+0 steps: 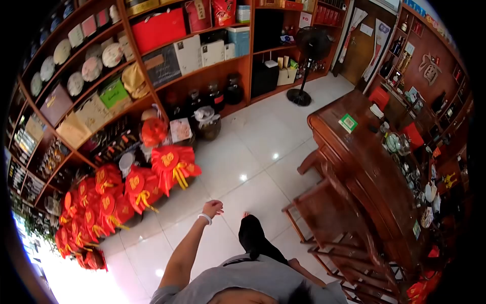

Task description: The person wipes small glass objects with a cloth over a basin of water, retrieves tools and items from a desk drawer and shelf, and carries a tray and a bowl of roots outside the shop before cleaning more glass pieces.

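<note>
My left hand (213,208) is held out in front of my body, over the pale tiled floor (223,175). Its fingers are loosely bent and a little apart, with nothing seen in them, and a white bracelet (205,218) circles the wrist. The nearest objects are red cloth-wrapped jars (174,164) with yellow ribbons, to the left and apart from the hand. On my right side, my right hand (293,263) is low beside the grey shirt; its fingers cannot be made out. One foot (246,214) shows below black trousers.
Wooden shelves (200,87) with boxes and jars line the left and back. A black standing fan (299,96) is at the back. On the right stand a dark wooden counter (336,137), bearing a green-and-white sign (348,123), and wooden chairs (324,210). Tiled floor runs between.
</note>
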The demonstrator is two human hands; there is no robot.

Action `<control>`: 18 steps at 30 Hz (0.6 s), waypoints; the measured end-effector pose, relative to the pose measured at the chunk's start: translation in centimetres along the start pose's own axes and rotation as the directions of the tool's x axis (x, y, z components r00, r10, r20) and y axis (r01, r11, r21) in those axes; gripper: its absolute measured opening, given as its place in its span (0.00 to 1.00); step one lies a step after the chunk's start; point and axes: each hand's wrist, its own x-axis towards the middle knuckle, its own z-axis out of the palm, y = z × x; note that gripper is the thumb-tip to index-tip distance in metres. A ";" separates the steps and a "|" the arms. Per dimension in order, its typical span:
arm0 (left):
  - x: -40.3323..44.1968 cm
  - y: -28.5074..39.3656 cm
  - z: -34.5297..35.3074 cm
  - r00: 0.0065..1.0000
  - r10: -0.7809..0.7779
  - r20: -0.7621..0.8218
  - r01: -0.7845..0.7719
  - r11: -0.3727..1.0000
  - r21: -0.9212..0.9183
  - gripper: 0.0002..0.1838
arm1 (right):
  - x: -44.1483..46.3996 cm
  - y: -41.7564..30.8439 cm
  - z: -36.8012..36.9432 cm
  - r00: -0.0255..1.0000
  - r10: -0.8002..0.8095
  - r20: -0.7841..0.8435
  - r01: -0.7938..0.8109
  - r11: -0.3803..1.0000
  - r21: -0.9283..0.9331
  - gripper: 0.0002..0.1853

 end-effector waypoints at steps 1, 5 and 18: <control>3.3 -0.9 0.1 0.998 0.053 0.015 -0.053 0.997 0.053 0.10 | 3.9 -1.3 -2.3 0.997 0.077 -0.013 -0.076 0.996 0.043 0.16; 8.3 -3.1 -6.5 0.970 -0.235 -0.057 0.231 0.828 0.511 0.12 | 18.8 -7.3 -12.2 0.991 0.113 -0.065 -0.022 0.639 0.769 0.12; 25.0 0.3 -20.6 0.549 -0.754 -0.361 0.629 0.657 -0.416 0.07 | 41.4 -32.4 -41.1 0.985 0.000 -0.175 0.063 0.933 0.354 0.14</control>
